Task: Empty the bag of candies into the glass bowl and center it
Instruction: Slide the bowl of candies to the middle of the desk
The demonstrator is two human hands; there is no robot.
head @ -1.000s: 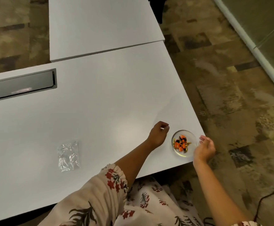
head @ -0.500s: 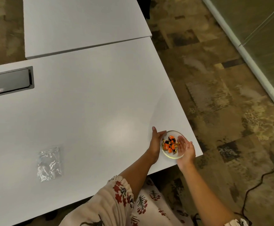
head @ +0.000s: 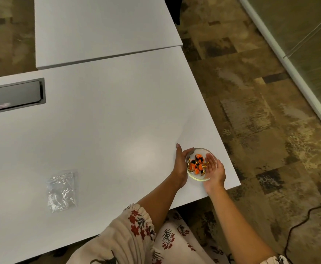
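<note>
Nearest the camera, a floral-print sleeve (head: 133, 231) covers the left forearm, and matching fabric lies over the lap below the table edge. The white table (head: 102, 134) carries all task items. An empty clear plastic bag (head: 62, 190), crumpled and flat, lies on the near-left part of the tabletop, well apart from the hands. Toward the near right corner sits the glass bowl (head: 201, 164), close to the table's right edge. It holds a small heap of candies (head: 197, 163), orange and dark, some in gold wrappers. The left hand (head: 180, 164) cups the bowl's left side, thumb curled against the rim and one finger extended forward over the table. The right hand (head: 214, 171) cups the right side, palm turned inward, fingers seen through and above the glass wall. Both hands close around the bowl from opposite sides; whether it is lifted or resting on the surface cannot be told. Farther back on the left, a dark rectangular cable hatch (head: 14, 96) is set into the tabletop. Beyond, a second white table (head: 102, 29) abuts the first. Patterned carpet (head: 251, 103) lies to the right, with a black cable (head: 308, 216) trailing across it.
</note>
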